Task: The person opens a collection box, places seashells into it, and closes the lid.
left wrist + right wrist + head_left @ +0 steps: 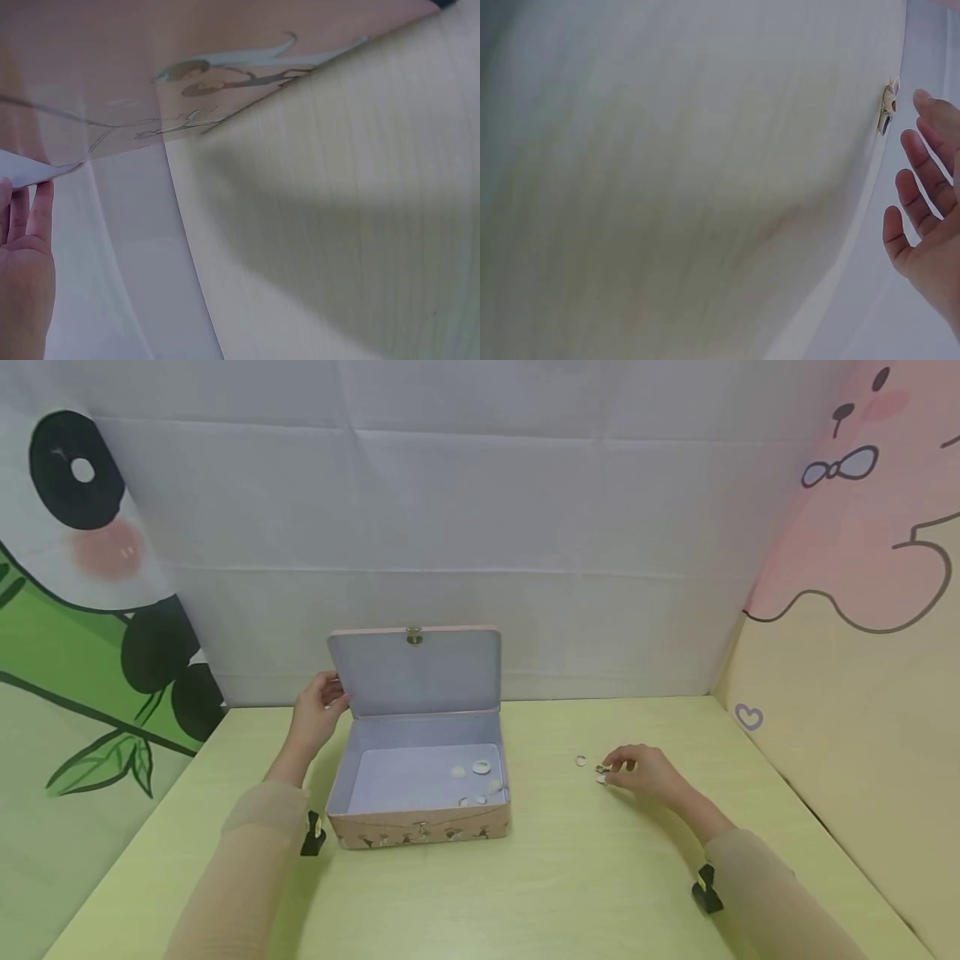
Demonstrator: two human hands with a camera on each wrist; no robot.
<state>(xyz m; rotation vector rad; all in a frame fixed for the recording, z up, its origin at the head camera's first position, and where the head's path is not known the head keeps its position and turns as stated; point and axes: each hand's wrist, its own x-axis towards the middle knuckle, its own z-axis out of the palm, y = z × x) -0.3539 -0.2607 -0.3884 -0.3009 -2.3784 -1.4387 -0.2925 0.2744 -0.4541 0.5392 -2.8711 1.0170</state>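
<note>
At the left edge of the raised lid (420, 672), my left hand (318, 708) pinches the lid's rim. The same hand (28, 262) shows in the left wrist view with fingertips at the lid's edge. The hinged tin box (420, 827) is pink outside and pale inside. Inside lie several small pale shell-like pieces (482, 767), gathered toward the right. My right hand (637, 771) is over the table, right of the box, its fingertips beside small whitish pieces (601, 780). In the right wrist view, the fingers of that hand (934, 202) are spread apart, near a tan piece (887, 109).
Another small ring-like piece (581, 761) lies on the pale wooden table (570, 877), left of my right hand. A white cloth (600, 610) hangs behind the table. Cartoon-printed cloths stand at the left and right sides. A metal clasp (414, 636) sits on the lid's top edge.
</note>
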